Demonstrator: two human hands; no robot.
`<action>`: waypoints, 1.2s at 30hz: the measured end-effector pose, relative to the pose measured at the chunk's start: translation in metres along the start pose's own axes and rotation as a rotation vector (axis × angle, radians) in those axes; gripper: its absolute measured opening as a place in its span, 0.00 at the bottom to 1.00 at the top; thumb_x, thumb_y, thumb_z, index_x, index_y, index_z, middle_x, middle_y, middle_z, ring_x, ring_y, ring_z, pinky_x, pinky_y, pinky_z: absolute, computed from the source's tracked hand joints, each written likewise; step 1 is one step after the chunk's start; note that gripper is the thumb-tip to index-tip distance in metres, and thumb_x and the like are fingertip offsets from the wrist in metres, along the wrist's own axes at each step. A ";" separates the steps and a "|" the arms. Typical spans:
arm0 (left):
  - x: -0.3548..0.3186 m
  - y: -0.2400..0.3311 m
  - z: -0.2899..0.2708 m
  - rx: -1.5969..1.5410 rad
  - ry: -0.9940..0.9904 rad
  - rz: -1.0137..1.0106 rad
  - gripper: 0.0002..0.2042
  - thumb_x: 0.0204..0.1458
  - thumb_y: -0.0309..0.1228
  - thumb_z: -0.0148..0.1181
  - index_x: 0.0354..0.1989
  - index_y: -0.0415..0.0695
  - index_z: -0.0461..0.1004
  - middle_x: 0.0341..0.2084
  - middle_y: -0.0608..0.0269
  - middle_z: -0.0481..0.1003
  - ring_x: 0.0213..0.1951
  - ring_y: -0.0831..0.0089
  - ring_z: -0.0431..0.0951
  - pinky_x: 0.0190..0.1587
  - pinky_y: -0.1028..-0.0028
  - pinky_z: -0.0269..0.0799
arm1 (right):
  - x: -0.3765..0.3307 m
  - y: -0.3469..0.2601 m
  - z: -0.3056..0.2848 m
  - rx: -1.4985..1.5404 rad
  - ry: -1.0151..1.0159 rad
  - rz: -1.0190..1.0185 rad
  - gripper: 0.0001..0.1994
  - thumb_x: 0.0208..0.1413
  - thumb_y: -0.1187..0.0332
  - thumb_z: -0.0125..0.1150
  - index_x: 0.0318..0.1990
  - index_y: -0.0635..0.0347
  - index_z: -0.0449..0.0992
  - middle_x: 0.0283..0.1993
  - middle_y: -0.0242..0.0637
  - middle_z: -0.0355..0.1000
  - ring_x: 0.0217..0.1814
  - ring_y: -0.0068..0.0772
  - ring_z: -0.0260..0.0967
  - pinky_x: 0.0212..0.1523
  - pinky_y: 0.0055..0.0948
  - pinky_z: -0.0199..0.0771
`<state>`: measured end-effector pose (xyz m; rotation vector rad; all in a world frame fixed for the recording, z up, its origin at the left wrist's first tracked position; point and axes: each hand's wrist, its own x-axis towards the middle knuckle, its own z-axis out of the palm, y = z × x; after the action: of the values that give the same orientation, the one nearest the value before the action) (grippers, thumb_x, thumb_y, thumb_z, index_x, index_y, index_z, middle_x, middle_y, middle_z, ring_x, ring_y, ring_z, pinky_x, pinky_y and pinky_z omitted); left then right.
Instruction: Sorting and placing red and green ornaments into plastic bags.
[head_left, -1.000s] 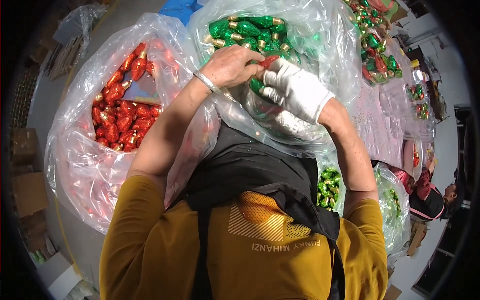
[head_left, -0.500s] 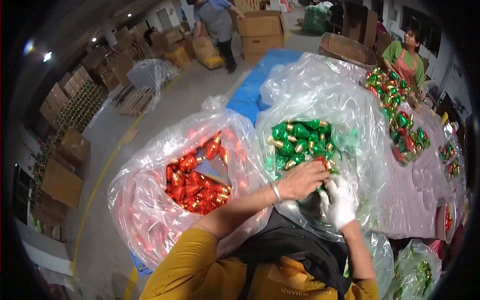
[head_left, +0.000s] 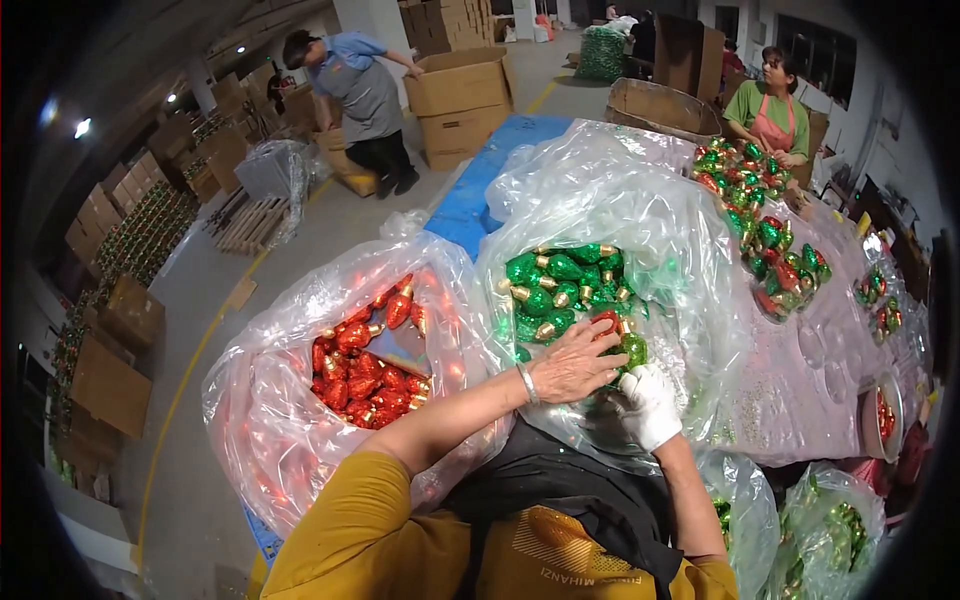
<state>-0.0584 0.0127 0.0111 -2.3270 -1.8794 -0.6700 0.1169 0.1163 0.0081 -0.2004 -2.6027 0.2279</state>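
My left hand (head_left: 577,364), bare with a bracelet at the wrist, is closed on a red bulb-shaped ornament (head_left: 606,320) over the middle bag. Close against it, my right hand (head_left: 650,407) wears a white glove. Its fingers are closed around the lower end of a shiny green bulb ornament (head_left: 634,347). Beneath and beyond both hands, glittery green bulb ornaments (head_left: 565,268) with gold caps fill part of an open clear plastic bag (head_left: 690,300). To the left, a second clear bag (head_left: 270,370) holds red bulb ornaments (head_left: 350,375).
Mixed red and green ornaments (head_left: 745,180) lie in clusters on the pink-covered table (head_left: 800,400) to the right. One person (head_left: 770,120) is at its far side; another (head_left: 360,95) bends by a large carton (head_left: 460,100). A bowl (head_left: 882,420) stands at the right edge.
The whole view has shifted, and the scene sits further left. The green ornament between my hands now shows more plainly. The person by the carton bends lower.
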 end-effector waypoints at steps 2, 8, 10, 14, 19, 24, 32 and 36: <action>-0.005 0.009 0.002 -0.035 0.064 -0.035 0.22 0.56 0.44 0.50 0.57 0.50 0.67 0.56 0.51 0.63 0.65 0.51 0.53 0.65 0.53 0.45 | -0.004 -0.002 -0.004 0.020 0.008 -0.025 0.10 0.38 0.67 0.66 0.26 0.55 0.69 0.30 0.39 0.66 0.36 0.45 0.64 0.37 0.42 0.65; -0.017 0.034 -0.002 0.036 -0.038 0.005 0.29 0.52 0.51 0.53 0.59 0.48 0.65 0.58 0.49 0.61 0.66 0.50 0.50 0.65 0.51 0.43 | -0.022 -0.020 -0.015 0.012 -0.077 -0.009 0.10 0.39 0.68 0.66 0.26 0.55 0.69 0.29 0.39 0.65 0.36 0.46 0.64 0.37 0.43 0.64; -0.018 0.032 -0.003 0.021 -0.005 0.046 0.32 0.50 0.53 0.55 0.59 0.46 0.64 0.58 0.47 0.61 0.66 0.49 0.50 0.65 0.50 0.43 | -0.021 -0.020 -0.013 0.010 -0.078 -0.025 0.10 0.39 0.68 0.66 0.26 0.55 0.69 0.29 0.39 0.65 0.36 0.46 0.64 0.37 0.43 0.64; -0.008 0.036 -0.023 -0.076 0.135 0.056 0.33 0.48 0.54 0.57 0.59 0.45 0.65 0.59 0.48 0.61 0.65 0.48 0.52 0.65 0.50 0.43 | -0.023 -0.012 -0.021 0.041 -0.015 0.007 0.11 0.39 0.70 0.67 0.26 0.56 0.68 0.29 0.39 0.64 0.34 0.46 0.63 0.35 0.42 0.64; -0.050 0.009 -0.041 -0.110 0.362 0.038 0.29 0.48 0.43 0.62 0.58 0.44 0.67 0.60 0.48 0.60 0.62 0.51 0.59 0.62 0.52 0.53 | -0.041 -0.014 -0.095 0.119 0.013 0.219 0.15 0.35 0.79 0.69 0.25 0.59 0.66 0.25 0.38 0.58 0.28 0.39 0.59 0.28 0.33 0.63; -0.120 -0.001 -0.043 -0.041 0.336 -0.350 0.13 0.44 0.25 0.65 0.40 0.37 0.75 0.45 0.46 0.73 0.48 0.52 0.74 0.51 0.63 0.70 | -0.062 0.008 -0.183 -0.131 0.060 0.505 0.12 0.38 0.74 0.68 0.26 0.59 0.67 0.28 0.41 0.64 0.34 0.46 0.64 0.35 0.40 0.66; -0.107 0.016 -0.032 -0.075 0.238 -0.373 0.11 0.45 0.25 0.64 0.38 0.38 0.76 0.42 0.50 0.75 0.45 0.54 0.75 0.47 0.64 0.72 | -0.074 0.152 -0.164 -0.578 0.251 0.513 0.07 0.42 0.72 0.63 0.29 0.61 0.73 0.30 0.47 0.69 0.36 0.51 0.68 0.36 0.43 0.69; -0.116 0.005 -0.028 0.124 0.152 -0.285 0.08 0.47 0.30 0.61 0.35 0.42 0.75 0.38 0.57 0.75 0.43 0.58 0.75 0.44 0.65 0.72 | -0.074 0.235 -0.154 -0.377 0.217 0.605 0.08 0.44 0.75 0.59 0.35 0.61 0.77 0.36 0.50 0.74 0.38 0.52 0.71 0.40 0.40 0.69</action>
<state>-0.0790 -0.1034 -0.0063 -1.8968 -2.1337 -0.7104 0.2816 0.3509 0.0574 -1.0834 -2.2800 -0.0803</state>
